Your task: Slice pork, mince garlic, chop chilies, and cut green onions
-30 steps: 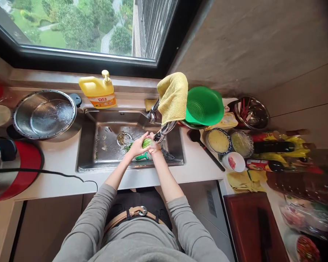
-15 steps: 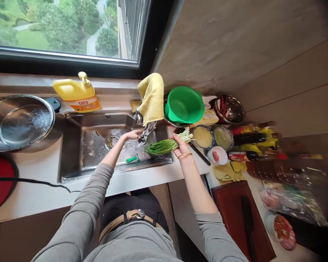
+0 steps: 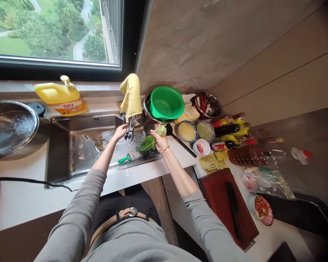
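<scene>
My right hand (image 3: 160,141) is closed around a bunch of spring onions (image 3: 147,143). Their white ends point up and right, and the green tops hang over the right side of the sink (image 3: 50,153). My left hand (image 3: 120,131) is at the left side of the faucet (image 3: 130,133), its fingers closed against the metal; the exact grip is too small to make out. A yellow cloth (image 3: 132,96) drapes over the faucet's top. Below, a green peeler (image 3: 124,158) lies in the wet sink, with scraps around the drain (image 3: 102,144).
Right of the sink stand a green colander (image 3: 166,103), bowls of pale food (image 3: 187,131), a black-handled utensil (image 3: 186,146) and several bottles. A knife (image 3: 232,203) rests on a brown cutting board (image 3: 215,189). At left are a yellow detergent jug (image 3: 62,97) and a large pot (image 3: 13,127).
My left hand has moved up from beside the spout to the faucet's side. The spring onions have tilted, tops lower. The water stream seen earlier no longer shows. The view has shifted right.
</scene>
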A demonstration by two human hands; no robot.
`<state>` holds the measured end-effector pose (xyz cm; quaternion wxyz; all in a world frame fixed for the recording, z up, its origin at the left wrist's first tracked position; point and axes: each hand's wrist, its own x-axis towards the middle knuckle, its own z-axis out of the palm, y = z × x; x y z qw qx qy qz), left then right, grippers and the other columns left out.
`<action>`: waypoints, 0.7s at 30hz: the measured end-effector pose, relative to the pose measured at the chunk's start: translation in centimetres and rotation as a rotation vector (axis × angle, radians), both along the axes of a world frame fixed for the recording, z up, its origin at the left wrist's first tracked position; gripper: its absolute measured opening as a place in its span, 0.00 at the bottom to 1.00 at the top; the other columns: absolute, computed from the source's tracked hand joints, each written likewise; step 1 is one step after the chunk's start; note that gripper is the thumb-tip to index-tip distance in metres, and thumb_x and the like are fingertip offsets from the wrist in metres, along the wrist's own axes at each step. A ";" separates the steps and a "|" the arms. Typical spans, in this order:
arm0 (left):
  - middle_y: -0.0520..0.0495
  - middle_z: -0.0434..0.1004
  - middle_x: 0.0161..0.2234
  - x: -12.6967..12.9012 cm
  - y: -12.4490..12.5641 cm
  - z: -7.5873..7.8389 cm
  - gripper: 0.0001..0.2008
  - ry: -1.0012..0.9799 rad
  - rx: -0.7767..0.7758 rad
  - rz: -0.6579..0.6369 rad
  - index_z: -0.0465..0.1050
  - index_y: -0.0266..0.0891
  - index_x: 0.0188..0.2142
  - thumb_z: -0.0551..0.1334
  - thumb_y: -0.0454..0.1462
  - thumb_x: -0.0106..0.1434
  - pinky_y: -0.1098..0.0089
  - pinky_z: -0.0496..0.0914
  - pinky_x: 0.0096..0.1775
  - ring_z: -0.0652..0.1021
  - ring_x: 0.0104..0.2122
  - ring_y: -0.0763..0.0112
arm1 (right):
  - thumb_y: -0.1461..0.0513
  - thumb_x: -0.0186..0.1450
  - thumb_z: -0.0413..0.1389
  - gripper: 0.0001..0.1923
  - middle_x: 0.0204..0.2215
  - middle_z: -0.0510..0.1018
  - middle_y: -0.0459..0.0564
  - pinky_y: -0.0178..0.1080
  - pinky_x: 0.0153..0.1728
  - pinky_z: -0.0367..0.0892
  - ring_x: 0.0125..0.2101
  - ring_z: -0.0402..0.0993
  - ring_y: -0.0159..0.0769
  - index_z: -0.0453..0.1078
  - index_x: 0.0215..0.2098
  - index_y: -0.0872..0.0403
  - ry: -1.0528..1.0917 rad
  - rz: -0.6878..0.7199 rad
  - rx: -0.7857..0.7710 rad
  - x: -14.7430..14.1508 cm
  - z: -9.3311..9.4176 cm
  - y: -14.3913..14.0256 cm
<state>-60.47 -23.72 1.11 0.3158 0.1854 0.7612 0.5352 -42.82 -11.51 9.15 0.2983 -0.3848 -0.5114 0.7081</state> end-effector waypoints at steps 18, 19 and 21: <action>0.40 0.68 0.55 11.8 -15.6 0.2 0.21 0.046 -0.036 -0.038 0.67 0.36 0.52 0.54 0.33 0.58 0.59 0.60 0.58 0.68 0.56 0.61 | 0.63 0.42 0.68 0.14 0.21 0.74 0.40 0.38 0.39 0.69 0.29 0.71 0.30 0.69 0.24 0.54 0.076 -0.158 0.207 -1.2 1.2 -4.1; 0.40 0.68 0.55 11.9 -15.8 0.3 0.21 0.053 -0.027 -0.039 0.67 0.36 0.52 0.54 0.33 0.58 0.59 0.60 0.58 0.68 0.56 0.61 | 0.63 0.41 0.68 0.14 0.21 0.74 0.40 0.39 0.39 0.69 0.29 0.71 0.30 0.69 0.23 0.54 0.073 -0.170 0.210 -1.1 1.4 -4.1; 0.41 0.68 0.55 12.0 -15.9 0.5 0.21 0.059 -0.001 -0.049 0.67 0.38 0.52 0.54 0.33 0.58 0.59 0.61 0.57 0.68 0.56 0.61 | 0.63 0.40 0.68 0.15 0.21 0.74 0.40 0.40 0.40 0.69 0.29 0.71 0.31 0.69 0.23 0.54 0.072 -0.181 0.222 -1.0 1.8 -4.3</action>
